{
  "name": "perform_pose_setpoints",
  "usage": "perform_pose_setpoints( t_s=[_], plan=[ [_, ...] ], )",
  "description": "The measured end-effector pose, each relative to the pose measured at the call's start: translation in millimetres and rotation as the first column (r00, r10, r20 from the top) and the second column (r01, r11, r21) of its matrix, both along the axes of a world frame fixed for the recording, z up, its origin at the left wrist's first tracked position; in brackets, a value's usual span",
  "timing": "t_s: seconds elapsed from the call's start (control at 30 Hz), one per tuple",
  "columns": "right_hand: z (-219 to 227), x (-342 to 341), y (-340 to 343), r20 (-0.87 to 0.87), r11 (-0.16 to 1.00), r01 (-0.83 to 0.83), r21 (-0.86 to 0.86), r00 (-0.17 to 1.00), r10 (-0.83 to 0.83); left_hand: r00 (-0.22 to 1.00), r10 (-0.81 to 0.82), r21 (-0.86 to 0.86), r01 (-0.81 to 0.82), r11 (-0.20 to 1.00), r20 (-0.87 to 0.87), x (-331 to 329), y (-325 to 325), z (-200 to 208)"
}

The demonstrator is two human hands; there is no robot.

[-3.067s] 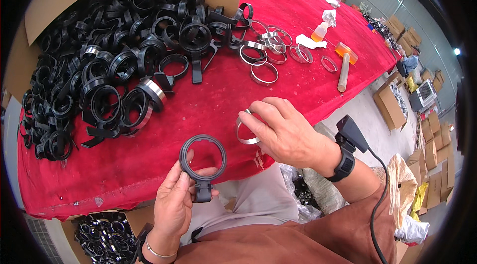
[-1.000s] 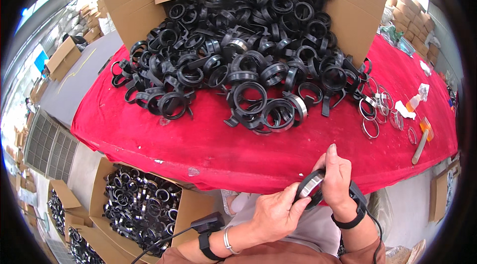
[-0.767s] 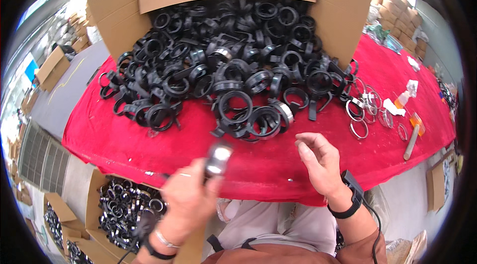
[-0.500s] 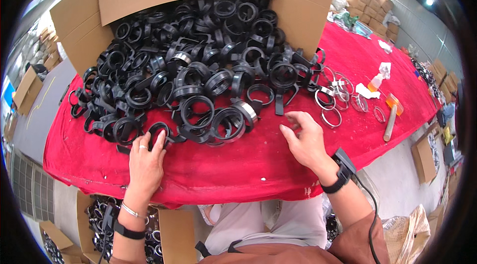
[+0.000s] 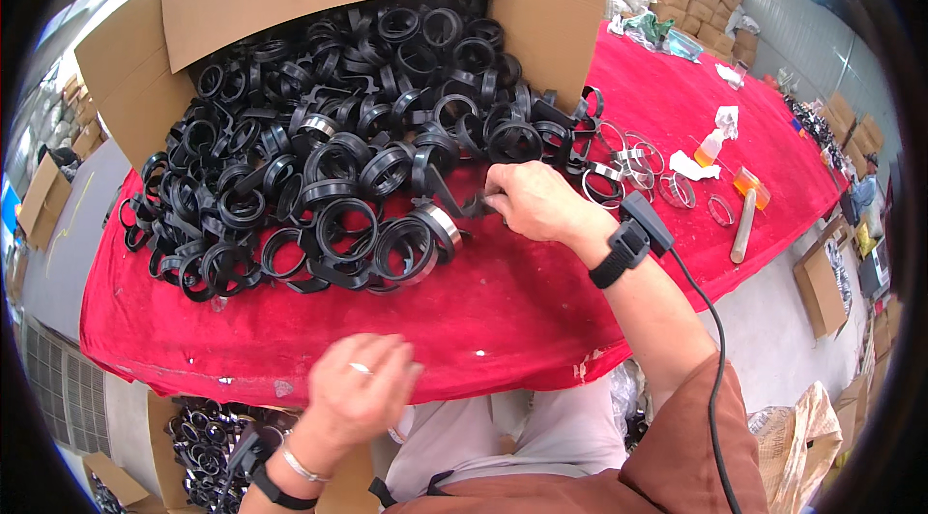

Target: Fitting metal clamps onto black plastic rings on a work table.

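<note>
A large heap of black plastic rings with flat tabs point(image 5: 319, 166) spills from a cardboard box onto the red cloth. At the heap's right side, my right hand point(image 5: 541, 206) is closed, thumb and fingers pinching the dark tab of a black ring point(image 5: 452, 195); part of that ring is lost among the others. My left hand point(image 5: 362, 386) is over the cloth's near edge, apart from the heap. Its fingers are smeared by motion, and nothing can be made out in them. A black ring with a silver metal band point(image 5: 440, 229) lies at the heap's front right.
Several thin metal hoops point(image 5: 633, 166) lie right of the heap. Beyond them are an orange-tinted bottle point(image 5: 710, 146) and a wooden-handled brush-like tool point(image 5: 744, 226). The cardboard box point(image 5: 556, 16) walls off the back. Below the table, another box holds rings point(image 5: 205, 446).
My right hand has moved left to the heap and closed on a ring's tab. My left hand has drawn back from the heap toward me and rightward. The view has shifted slightly.
</note>
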State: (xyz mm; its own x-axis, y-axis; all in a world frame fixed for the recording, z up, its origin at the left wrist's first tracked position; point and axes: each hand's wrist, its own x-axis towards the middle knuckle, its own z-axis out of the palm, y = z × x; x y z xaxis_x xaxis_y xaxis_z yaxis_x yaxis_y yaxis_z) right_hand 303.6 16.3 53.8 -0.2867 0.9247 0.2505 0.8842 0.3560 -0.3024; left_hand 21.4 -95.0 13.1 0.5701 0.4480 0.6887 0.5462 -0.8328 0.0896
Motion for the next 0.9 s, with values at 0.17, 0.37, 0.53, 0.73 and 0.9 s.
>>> perform_pose_setpoints(
  t_s=[0.17, 0.37, 0.53, 0.73, 0.9],
  plan=[
    [14.4, -7.6, -68.8, 0.126, 0.987, 0.074, 0.141, 0.988, -0.092, 0.998, 0.001, 0.060, 0.003, 0.998, -0.065, 78.8, 9.7, 21.3],
    [-4.3, 13.2, -161.6, -0.174, 0.977, -0.077, 0.197, 0.978, 0.112, 0.955, -0.045, -0.082, 0.022, 0.996, -0.293, 111.0, -4.2, 16.1],
    [-27.8, 98.0, -126.6, -0.387, 0.816, 0.564, 0.125, 0.785, -0.483, 0.988, -0.156, -0.294, 0.145, 0.945, -0.015, 90.9, -20.3, 28.7],
    [-46.2, 116.6, -80.6, 0.054, 0.718, 0.694, -0.060, 0.720, -0.692, 0.951, -0.169, -0.693, 0.306, 0.653, 0.260, 84.5, -53.0, 34.2],
    [-50.5, 89.5, -115.1, -0.058, 0.849, 0.460, 0.261, 0.885, -0.462, 0.850, 0.112, -0.842, 0.478, 0.250, 0.515, 74.2, -64.3, 8.7]
  ],
)
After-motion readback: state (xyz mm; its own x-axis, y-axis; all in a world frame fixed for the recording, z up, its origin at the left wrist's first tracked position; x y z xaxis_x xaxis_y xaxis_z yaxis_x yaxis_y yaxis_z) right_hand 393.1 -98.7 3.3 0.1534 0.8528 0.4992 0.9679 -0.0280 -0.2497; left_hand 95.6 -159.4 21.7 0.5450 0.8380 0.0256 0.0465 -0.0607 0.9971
